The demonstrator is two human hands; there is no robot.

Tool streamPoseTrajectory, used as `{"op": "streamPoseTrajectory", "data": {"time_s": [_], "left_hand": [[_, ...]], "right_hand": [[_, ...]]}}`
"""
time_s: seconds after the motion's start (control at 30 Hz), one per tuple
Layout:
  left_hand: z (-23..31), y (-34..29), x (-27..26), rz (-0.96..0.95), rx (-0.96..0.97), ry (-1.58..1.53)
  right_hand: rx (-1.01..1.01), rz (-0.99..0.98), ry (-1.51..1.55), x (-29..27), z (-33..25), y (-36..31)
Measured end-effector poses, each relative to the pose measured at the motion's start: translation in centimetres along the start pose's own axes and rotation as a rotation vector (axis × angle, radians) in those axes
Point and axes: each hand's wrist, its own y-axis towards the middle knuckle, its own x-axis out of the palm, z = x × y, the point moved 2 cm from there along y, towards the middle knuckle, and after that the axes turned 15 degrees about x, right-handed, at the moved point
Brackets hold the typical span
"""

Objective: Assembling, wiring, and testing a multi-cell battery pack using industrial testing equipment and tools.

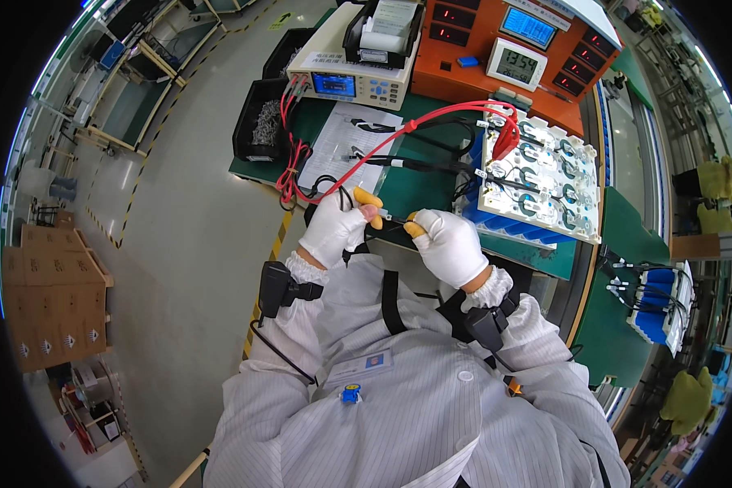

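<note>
My left hand (339, 226) and my right hand (450, 244) wear white gloves with yellow finger covers and meet near the green bench's front edge. Between their fingertips runs a thin black cable (394, 220), pinched from both sides. Its ends are too small to make out. Right of my hands stands a battery pack (537, 175) with blue cells under a white plastic frame. Red clips (507, 143) rest on the frame, and red test leads (390, 150) arch from there past my left hand. Black cable bundles (419, 165) extend leftward from the pack over the bench.
A beige tester (354, 69) and an orange console (480, 69) with displays stand at the back. Black bins (260, 122) of small metal parts sit at the left edge, beside a paper sheet (333, 134). Another blue battery pack (659, 302) lies at the right.
</note>
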Motion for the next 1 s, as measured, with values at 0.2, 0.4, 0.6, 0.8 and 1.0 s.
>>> {"op": "streamPoseTrajectory", "data": {"time_s": [0.2, 0.4, 0.6, 0.8, 1.0], "left_hand": [[-0.6, -0.3, 0.0, 0.019, -0.006, 0.006], [-0.6, -0.1, -0.4, -0.084, -0.028, 0.028], [-0.9, -0.2, 1.6, -0.083, -0.046, 0.013], [-1.4, -0.2, 1.6, -0.069, -0.021, 0.003], [-0.5, -0.7, 0.8, -0.07, -0.05, -0.253]], "right_hand": [[-0.047, 0.026, -0.018, 0.6, 0.2, -0.2], [-0.035, 0.059, -0.006, 0.5, 0.1, -0.1], [-0.127, 0.076, -0.136, 1.2, 0.2, -0.2], [-0.113, 0.05, -0.12, 1.2, 0.2, 0.2], [-0.055, -0.079, 0.236, 0.3, 0.4, 0.3]]}}
